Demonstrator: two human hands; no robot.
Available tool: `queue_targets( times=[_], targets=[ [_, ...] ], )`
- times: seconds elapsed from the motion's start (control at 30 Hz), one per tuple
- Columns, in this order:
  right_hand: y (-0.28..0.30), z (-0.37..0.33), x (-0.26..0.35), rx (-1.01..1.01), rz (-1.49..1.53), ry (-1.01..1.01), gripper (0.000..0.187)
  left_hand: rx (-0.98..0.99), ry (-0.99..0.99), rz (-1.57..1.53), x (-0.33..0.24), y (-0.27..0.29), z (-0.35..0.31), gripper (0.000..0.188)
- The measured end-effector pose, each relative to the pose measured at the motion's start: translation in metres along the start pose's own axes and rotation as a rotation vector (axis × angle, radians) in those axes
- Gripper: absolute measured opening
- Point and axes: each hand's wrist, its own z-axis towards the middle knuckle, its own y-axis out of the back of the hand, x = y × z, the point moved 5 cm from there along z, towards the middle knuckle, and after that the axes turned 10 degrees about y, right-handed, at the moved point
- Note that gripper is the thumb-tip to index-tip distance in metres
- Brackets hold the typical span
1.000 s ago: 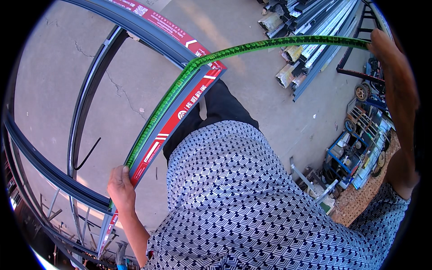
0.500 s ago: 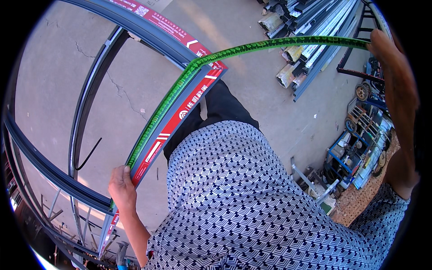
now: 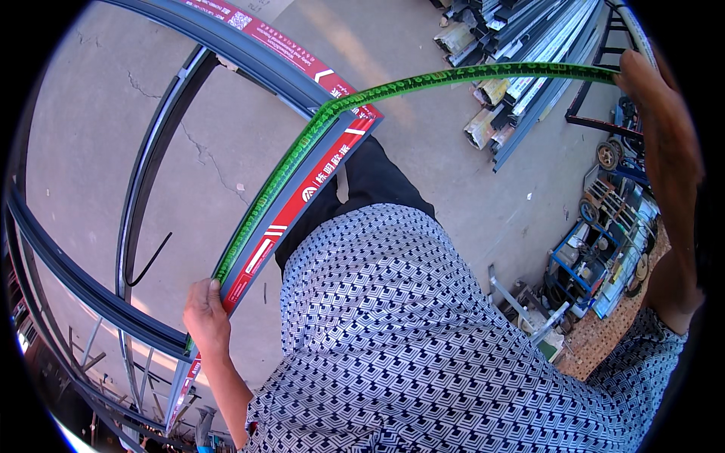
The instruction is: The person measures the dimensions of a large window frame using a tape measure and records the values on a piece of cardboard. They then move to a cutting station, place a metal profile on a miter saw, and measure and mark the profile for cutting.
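A green tape measure [image 3: 291, 162] lies along the near bar of a grey metal frame [image 3: 283, 181] with red-and-white film on it. My left hand [image 3: 205, 315] is closed round this bar near its left end, the thumb pressing the tape onto it. Past the frame's corner, the tape bends and arches through the air to the right. There my right hand [image 3: 642, 79], raised at the far right, is closed on its other end. Any tape case is hidden in that hand.
Long metal profiles [image 3: 521, 83] are stacked on the concrete floor [image 3: 468, 196] at the far right. A blue-framed cart [image 3: 585, 253] with tools and a dark metal rack [image 3: 596, 106] stand at the right. A thin black strip [image 3: 151, 259] lies inside the frame.
The tape has shifted very slightly along the bar and in its arch. Both hands stay almost where they were.
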Motion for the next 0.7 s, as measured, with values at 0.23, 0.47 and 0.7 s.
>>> queue_targets(
  times=[0.23,0.47,0.7],
  targets=[
    [0.068,-0.022,0.191,0.012,-0.318,0.374,0.015,-0.003,-0.008,-0.006,-0.002,0.0,-0.001,0.021],
    [0.13,-0.07,0.348,-0.07,-0.592,0.652,0.014,-0.003,0.002,-0.021,0.001,0.0,0.0,0.021],
    [0.159,-0.088,0.405,-0.152,-0.708,0.778,0.018,-0.022,-0.027,-0.035,-0.004,0.001,-0.001,0.021]
  ],
)
